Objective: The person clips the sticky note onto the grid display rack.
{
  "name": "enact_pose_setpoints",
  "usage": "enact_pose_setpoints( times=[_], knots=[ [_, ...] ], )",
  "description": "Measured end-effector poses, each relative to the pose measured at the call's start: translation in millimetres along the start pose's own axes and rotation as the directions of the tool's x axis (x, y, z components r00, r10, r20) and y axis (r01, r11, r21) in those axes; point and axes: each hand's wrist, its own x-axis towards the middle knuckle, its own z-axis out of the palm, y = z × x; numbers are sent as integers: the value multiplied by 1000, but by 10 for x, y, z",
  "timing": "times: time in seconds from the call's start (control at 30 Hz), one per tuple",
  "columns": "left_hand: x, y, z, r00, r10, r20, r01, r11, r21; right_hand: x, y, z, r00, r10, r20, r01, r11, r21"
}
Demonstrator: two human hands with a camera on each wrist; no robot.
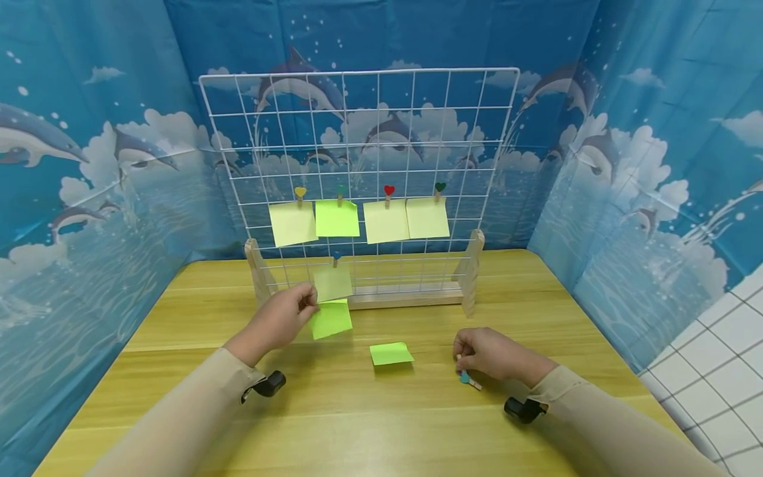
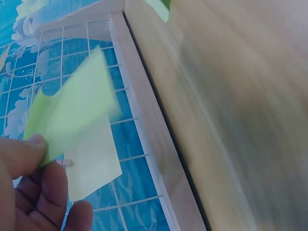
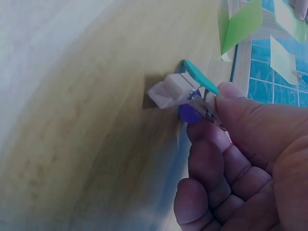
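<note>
My left hand (image 1: 283, 317) pinches a bright green sticky note (image 1: 332, 319) by its edge, in front of the lower grid. In the left wrist view this note (image 2: 77, 103) slants up from thumb and fingers, overlapping a pale yellow sticky note (image 2: 94, 161) clipped to the wire. Low over the table at the right, my right hand (image 1: 490, 354) pinches a small wooden clothespin (image 3: 175, 90) with a teal decoration between thumb and fingertip. A purple round piece (image 3: 191, 113) shows just beneath it. Another green sticky note (image 1: 390, 354) lies on the table between the hands.
A white wire grid (image 1: 378, 109) stands on wooden feet (image 1: 471, 278) at the back of the table (image 1: 369, 424). Pale yellow notes (image 1: 386, 222) and a green note (image 1: 337, 218) hang there from clothespins with coloured hearts. A dolphin-print curtain (image 1: 596, 152) surrounds the table.
</note>
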Motion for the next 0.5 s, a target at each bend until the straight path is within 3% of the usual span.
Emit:
enact_pose_setpoints(
  times=[0.13, 0.37, 0.5],
  knots=[
    [75, 5, -20, 1000, 11, 6, -11, 999, -40, 1, 6, 8, 1000, 0, -2, 0, 1000, 7],
    [194, 55, -11, 999, -46, 14, 48, 990, -136, 4, 20, 5, 1000, -9, -4, 9, 1000, 25],
    [248, 66, 17, 999, -46, -10, 44, 987, -157, 8, 29, 3, 1000, -11, -23, 11, 1000, 21]
  ],
)
